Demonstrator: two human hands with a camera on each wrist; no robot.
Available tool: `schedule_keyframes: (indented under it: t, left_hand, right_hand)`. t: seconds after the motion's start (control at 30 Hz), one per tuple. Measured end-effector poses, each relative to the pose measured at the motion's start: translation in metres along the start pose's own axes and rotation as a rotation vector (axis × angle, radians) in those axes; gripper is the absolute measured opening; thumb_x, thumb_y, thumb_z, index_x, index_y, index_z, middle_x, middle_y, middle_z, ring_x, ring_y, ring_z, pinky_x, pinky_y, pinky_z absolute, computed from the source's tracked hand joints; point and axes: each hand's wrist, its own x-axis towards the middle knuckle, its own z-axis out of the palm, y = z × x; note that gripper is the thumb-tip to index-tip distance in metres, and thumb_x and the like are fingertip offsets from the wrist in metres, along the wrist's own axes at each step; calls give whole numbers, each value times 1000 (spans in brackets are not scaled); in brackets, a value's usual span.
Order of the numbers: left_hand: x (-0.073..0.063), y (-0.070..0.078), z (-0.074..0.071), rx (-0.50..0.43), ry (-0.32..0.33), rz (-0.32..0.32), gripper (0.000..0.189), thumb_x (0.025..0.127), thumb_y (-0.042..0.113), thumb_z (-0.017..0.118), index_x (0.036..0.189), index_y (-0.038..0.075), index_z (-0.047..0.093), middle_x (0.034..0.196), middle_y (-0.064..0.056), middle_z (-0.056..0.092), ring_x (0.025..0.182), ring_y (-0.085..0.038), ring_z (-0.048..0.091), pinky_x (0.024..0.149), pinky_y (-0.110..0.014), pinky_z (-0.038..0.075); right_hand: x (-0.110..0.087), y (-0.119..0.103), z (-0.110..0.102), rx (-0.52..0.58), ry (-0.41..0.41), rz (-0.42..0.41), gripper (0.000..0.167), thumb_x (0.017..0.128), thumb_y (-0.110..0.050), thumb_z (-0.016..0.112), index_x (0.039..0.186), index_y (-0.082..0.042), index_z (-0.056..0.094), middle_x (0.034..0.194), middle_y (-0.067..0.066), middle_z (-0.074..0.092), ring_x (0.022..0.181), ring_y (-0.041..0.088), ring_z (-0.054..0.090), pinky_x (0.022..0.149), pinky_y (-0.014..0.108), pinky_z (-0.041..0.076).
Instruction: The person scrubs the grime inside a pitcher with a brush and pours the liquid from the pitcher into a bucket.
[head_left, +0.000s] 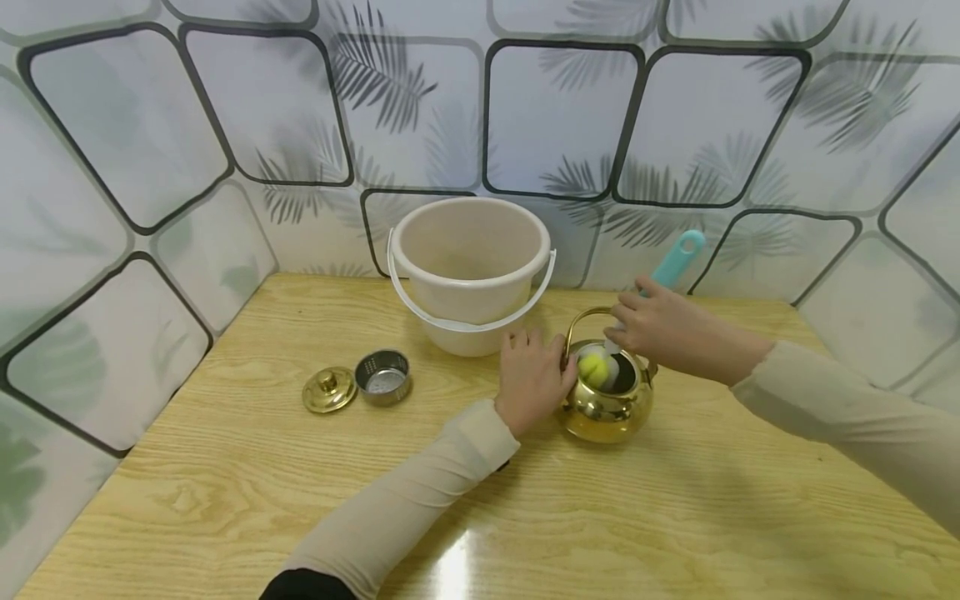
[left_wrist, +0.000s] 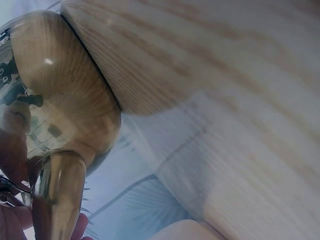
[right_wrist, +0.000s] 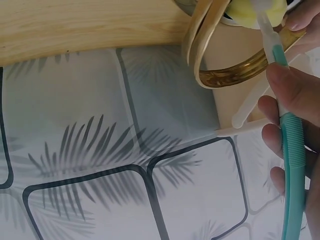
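A shiny gold teapot (head_left: pixel 609 419) stands uncovered on the wooden table, its hoop handle (right_wrist: pixel 235 75) tipped toward the wall. My left hand (head_left: pixel 531 379) holds it on the left side, and the left wrist view has fingers around the spout (left_wrist: pixel 60 192). Pinched in my right hand (head_left: pixel 660 323) is a sponge brush (head_left: pixel 677 260) with a teal handle, slanting down into the pot. Its yellow and white sponge head (head_left: pixel 596 368) sits at the pot's mouth, the lower part hidden inside.
A white bucket (head_left: pixel 468 304) with its bail hanging in front stands behind the left hand, near the wall. To the left lie a gold lid (head_left: pixel 328 390) and a perforated metal strainer cup (head_left: pixel 383 379), side by side. Patterned wall covering (head_left: pixel 420 108) borders the table.
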Motion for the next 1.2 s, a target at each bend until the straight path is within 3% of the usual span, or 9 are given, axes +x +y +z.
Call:
schedule_keyframes:
  t: [0.3, 0.73, 0.93, 1.2]
  left_hand:
    - [1, 1, -2, 29, -5, 0, 30, 89, 44, 49, 97, 21, 67, 84, -4, 66, 80, -20, 60, 74, -36, 40]
    - [3, 1, -2, 7, -1, -6, 28, 89, 42, 50, 94, 20, 67, 83, -3, 66, 78, -21, 60, 73, -36, 40]
    - [2, 1, -2, 3, -2, -12, 27, 89, 42, 50, 91, 21, 66, 81, -3, 65, 77, -20, 59, 74, -36, 40]
    - [2, 0, 0, 16, -23, -3, 29, 90, 43, 49, 94, 20, 66, 83, -4, 65, 78, -20, 59, 73, -36, 40]
  right_hand:
    - [-7, 1, 0, -31, -26, -3, 40, 57, -13, 86, 93, -17, 71, 89, 7, 66, 93, 25, 59, 85, 42, 44]
    - [-14, 0, -2, -5, -15, -4, 41, 51, -20, 88, 88, -18, 70, 82, 4, 64, 83, 22, 56, 79, 39, 40]
    - [-15, 0, -7, 40, -46, 4, 45, 51, -19, 88, 92, -21, 71, 82, 3, 65, 83, 22, 58, 79, 40, 41]
    - [-13, -4, -11, 86, -25, 11, 48, 54, -18, 87, 99, -23, 71, 86, 3, 66, 81, 22, 58, 79, 41, 42]
